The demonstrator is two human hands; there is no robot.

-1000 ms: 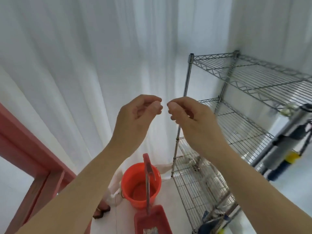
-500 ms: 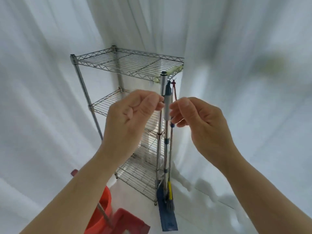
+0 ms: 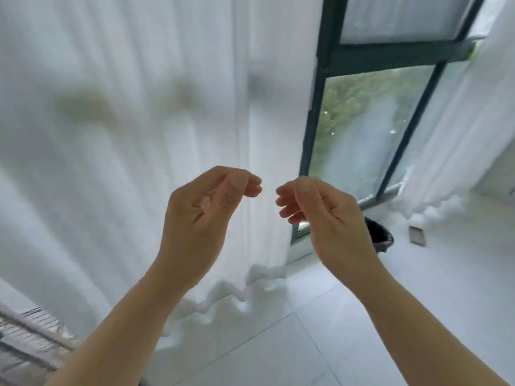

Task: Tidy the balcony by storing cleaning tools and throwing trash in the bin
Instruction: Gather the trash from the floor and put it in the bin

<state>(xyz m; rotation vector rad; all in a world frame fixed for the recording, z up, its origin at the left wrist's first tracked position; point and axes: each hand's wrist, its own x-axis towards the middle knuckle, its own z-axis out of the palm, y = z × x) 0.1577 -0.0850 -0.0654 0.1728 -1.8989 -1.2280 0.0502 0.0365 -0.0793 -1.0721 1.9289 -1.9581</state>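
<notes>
My left hand (image 3: 206, 215) and my right hand (image 3: 323, 218) are raised side by side in front of a white curtain (image 3: 125, 135). On each hand the fingers curl in toward the thumb, and nothing is between them. The fingertips of the two hands are a small gap apart. A dark crumpled thing (image 3: 380, 235) lies on the floor behind my right wrist, partly hidden. A small flat brown item (image 3: 417, 235) lies on the floor further right.
A dark-framed window (image 3: 362, 129) stands at the upper right, with greenery outside. White floor tiles (image 3: 348, 316) spread across the lower right. A blurred corner of the metal wire shelf (image 3: 28, 338) shows at the lower left.
The view has swung right, away from the wire shelf, the mop and the red bucket, to the curtain and window. Both hands stay raised, with their fingertips slightly further apart.
</notes>
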